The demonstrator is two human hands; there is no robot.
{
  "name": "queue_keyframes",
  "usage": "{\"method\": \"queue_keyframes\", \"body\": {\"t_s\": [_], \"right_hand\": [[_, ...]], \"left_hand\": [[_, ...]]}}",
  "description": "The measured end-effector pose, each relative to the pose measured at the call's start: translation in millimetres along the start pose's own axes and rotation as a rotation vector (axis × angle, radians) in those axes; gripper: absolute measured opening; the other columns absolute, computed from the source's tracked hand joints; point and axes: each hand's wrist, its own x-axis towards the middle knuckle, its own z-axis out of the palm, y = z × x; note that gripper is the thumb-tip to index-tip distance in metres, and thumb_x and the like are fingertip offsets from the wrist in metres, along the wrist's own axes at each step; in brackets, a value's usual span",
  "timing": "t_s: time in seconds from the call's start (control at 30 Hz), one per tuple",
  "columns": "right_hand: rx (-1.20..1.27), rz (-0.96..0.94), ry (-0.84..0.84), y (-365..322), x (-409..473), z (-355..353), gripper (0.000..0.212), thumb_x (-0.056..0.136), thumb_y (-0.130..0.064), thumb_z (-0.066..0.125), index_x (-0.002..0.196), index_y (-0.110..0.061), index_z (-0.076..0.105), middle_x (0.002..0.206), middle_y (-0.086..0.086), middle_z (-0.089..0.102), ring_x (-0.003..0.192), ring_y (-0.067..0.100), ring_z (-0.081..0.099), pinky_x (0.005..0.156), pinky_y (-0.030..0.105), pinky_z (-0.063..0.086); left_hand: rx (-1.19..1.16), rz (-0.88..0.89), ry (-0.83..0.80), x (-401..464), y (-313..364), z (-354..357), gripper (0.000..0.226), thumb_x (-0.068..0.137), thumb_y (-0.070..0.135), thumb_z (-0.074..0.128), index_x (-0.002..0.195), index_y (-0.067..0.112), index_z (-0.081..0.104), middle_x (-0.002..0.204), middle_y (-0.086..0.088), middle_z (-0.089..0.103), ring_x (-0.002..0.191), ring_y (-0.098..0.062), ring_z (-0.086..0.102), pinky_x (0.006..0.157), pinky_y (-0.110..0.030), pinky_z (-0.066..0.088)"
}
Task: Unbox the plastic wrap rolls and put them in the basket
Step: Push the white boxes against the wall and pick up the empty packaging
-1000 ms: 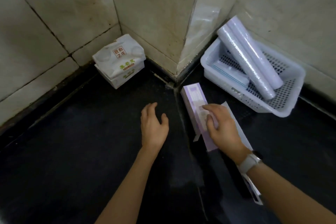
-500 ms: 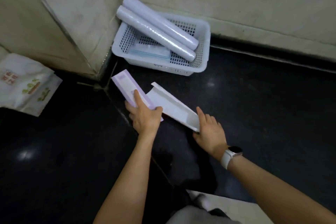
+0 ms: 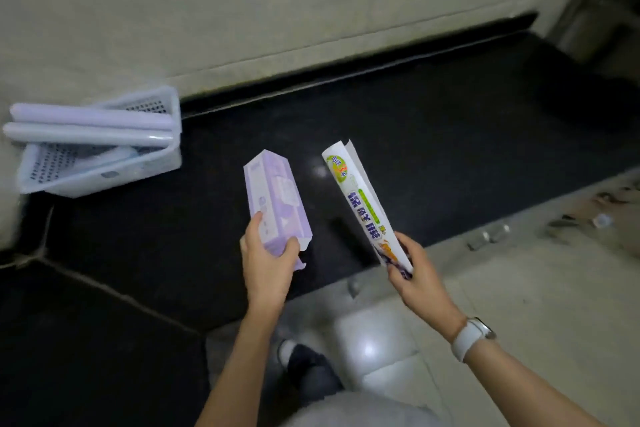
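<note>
Holding two rolls (image 3: 90,125), white basket (image 3: 104,177) sits left.

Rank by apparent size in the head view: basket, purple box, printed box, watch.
1. basket
2. purple box and printed box: alike, held nearer the camera, so unranked
3. watch

The white printed sleeve (image 3: 367,208) held by the right hand (image 3: 414,274) bears large blue Chinese characters that appear to read 保鲜膜, with a round green-and-yellow badge near its far end showing a "3". Print on the purple box (image 3: 277,198) in the left hand (image 3: 268,263) is too blurred to read.
</note>
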Motion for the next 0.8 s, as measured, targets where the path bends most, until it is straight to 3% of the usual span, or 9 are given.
{"method": "queue_keyframes", "body": {"t_s": [0.07,0.13,0.2,0.27,0.4,0.47,0.57,0.67,0.8], "right_hand": [[0.045,0.117,0.107,38.8,-42.5,-50.6,0.054,0.079,-0.001,0.054,0.124,-0.029,0.042,0.115,0.008,0.056,0.086,0.017,0.057,0.076,0.032,0.047],[0.079,0.241,0.236,77.6,-88.5,-96.9,0.055,0.078,-0.001,0.053,0.124,-0.029,0.041,0.115,0.008,0.055,0.08,0.021,0.056,0.069,0.034,0.045],[0.103,0.377,0.368,114.1,-135.6,-135.6,0.057,0.077,-0.002,0.053,0.128,-0.023,0.039,0.121,0.01,0.052,0.086,0.028,0.057,0.069,0.039,0.047],[0.14,0.508,0.498,146.3,-183.4,-166.8,0.057,0.079,-0.003,0.055,0.132,-0.017,0.037,0.126,0.012,0.05,0.095,0.03,0.057,0.079,0.047,0.049],[0.268,0.698,0.781,198.4,-269.1,-210.2,0.053,0.082,-0.005,0.058,0.131,-0.011,0.039,0.123,0.013,0.055,0.097,0.026,0.057,0.082,0.035,0.046],[0.358,0.801,0.935,221.8,-307.8,-226.1,0.051,0.083,-0.009,0.06,0.13,-0.012,0.04,0.118,0.009,0.058,0.094,0.023,0.057,0.078,0.029,0.044],[0.531,0.939,1.164,258.4,-361.8,-248.8,0.047,0.083,-0.01,0.062,0.126,-0.013,0.044,0.114,0.009,0.059,0.092,0.022,0.057,0.07,0.027,0.045],[0.676,1.05,1.342,301.1,-408.7,-276.6,0.045,0.084,-0.011,0.062,0.125,-0.009,0.044,0.113,0.012,0.057,0.094,0.023,0.055,0.079,0.029,0.043],[0.795,1.156,1.443,376.6,-459.6,-328.8,0.04,0.086,-0.01,0.059,0.123,-0.005,0.044,0.114,0.016,0.056,0.094,0.026,0.055,0.078,0.033,0.043]], "left_hand": [[-0.005,0.067,-0.137,-43.1,13.7,52.2,0.059,0.079,0.009,0.06,0.133,0.022,0.039,0.129,-0.004,0.04,0.062,0.029,0.048,0.053,0.008,0.033],[0.006,0.1,-0.298,-87.5,24.3,103.7,0.06,0.078,0.008,0.06,0.132,0.023,0.039,0.127,-0.004,0.04,0.06,0.029,0.049,0.051,0.003,0.04],[0.023,0.1,-0.485,-132.9,33.9,152.4,0.061,0.078,0.01,0.06,0.132,0.026,0.039,0.125,-0.002,0.04,0.067,0.015,0.06,0.058,-0.016,0.055],[0.093,0.123,-0.663,-181.8,42.0,198.1,0.061,0.078,0.014,0.06,0.133,0.03,0.038,0.125,0.001,0.039,0.086,-0.006,0.064,0.08,-0.031,0.055],[0.266,0.297,-0.977,-274.4,50.1,280.4,0.06,0.078,0.021,0.064,0.133,0.026,0.041,0.125,0.0,0.044,0.103,-0.013,0.051,0.089,-0.018,0.039],[0.35,0.334,-1.146,-320.8,49.7,320.8,0.058,0.077,0.023,0.064,0.132,0.024,0.043,0.13,-0.003,0.047,0.11,-0.02,0.053,0.098,-0.032,0.044],[0.445,0.352,-1.383,-396.0,44.7,382.2,0.057,0.076,0.023,0.065,0.129,0.021,0.045,0.127,-0.009,0.055,0.11,-0.028,0.057,0.095,-0.047,0.049],[0.579,0.393,-1.572,-475.7,31.0,446.4,0.058,0.075,0.025,0.065,0.13,0.02,0.045,0.125,-0.01,0.057,0.106,-0.028,0.058,0.094,-0.043,0.05],[0.75,0.437,-1.767,-590.7,7.6,542.8,0.06,0.077,0.029,0.065,0.133,0.018,0.043,0.127,-0.011,0.057,0.108,-0.028,0.057,0.093,-0.032,0.045]]}}
